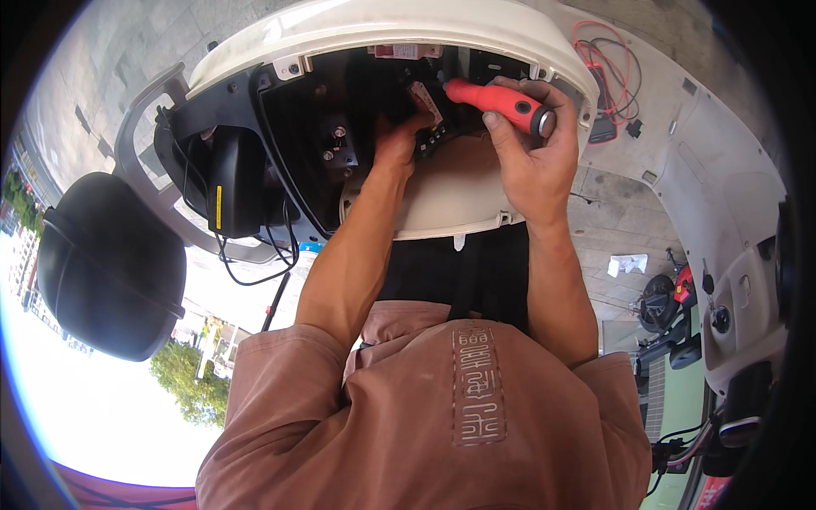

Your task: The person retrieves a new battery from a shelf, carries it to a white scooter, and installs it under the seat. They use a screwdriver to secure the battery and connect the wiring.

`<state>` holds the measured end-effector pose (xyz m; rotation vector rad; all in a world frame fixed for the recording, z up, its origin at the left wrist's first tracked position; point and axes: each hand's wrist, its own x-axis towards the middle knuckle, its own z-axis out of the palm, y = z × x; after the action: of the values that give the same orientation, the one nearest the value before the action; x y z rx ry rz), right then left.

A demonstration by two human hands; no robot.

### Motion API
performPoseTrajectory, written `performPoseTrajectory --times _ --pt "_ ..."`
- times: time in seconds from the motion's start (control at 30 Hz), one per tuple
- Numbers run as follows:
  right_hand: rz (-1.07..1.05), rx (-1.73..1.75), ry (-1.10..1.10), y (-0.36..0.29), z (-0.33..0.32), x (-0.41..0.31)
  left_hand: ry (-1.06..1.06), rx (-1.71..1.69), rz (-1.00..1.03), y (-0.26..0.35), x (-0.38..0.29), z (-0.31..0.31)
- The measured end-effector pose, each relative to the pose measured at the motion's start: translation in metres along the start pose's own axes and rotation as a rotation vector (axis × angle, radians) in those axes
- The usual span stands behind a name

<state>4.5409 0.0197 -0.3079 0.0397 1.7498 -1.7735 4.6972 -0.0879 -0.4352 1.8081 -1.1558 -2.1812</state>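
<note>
My right hand (539, 153) grips a screwdriver by its red handle (494, 105), over the right part of the scooter's open body compartment (306, 115). The handle has a dark butt end with a metal cap. Its tip points left and into shadow, so I cannot see what it meets. My left hand (400, 140) reaches inside, its thumb against a black electrical part (433, 141) with a pale label bearing writing. Shadow hides most of the left fingers. Two bright bolt heads (334, 143) show on a metal plate left of that hand.
A cream body panel (452, 185) curves below my hands. A breaker-like part (408, 51) sits at the compartment's upper edge. A red multimeter (600, 121) with red and black leads lies on the scooter's footboard. At left are a black charger-like box (236, 185) with cables and a black padded backrest (111, 264).
</note>
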Motion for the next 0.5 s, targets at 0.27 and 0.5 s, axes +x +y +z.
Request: performPoseTrajectory --times 0.27,0.5 --pt "-0.024 -0.065 0.003 0.001 -0.001 0.003 -0.018 -0.038 -0.011 0.004 -0.001 0.002" --pt "-0.028 -0.076 -0.067 -0.003 -0.004 0.005 -0.051 -0.020 0.002 0.010 -0.005 0.004"
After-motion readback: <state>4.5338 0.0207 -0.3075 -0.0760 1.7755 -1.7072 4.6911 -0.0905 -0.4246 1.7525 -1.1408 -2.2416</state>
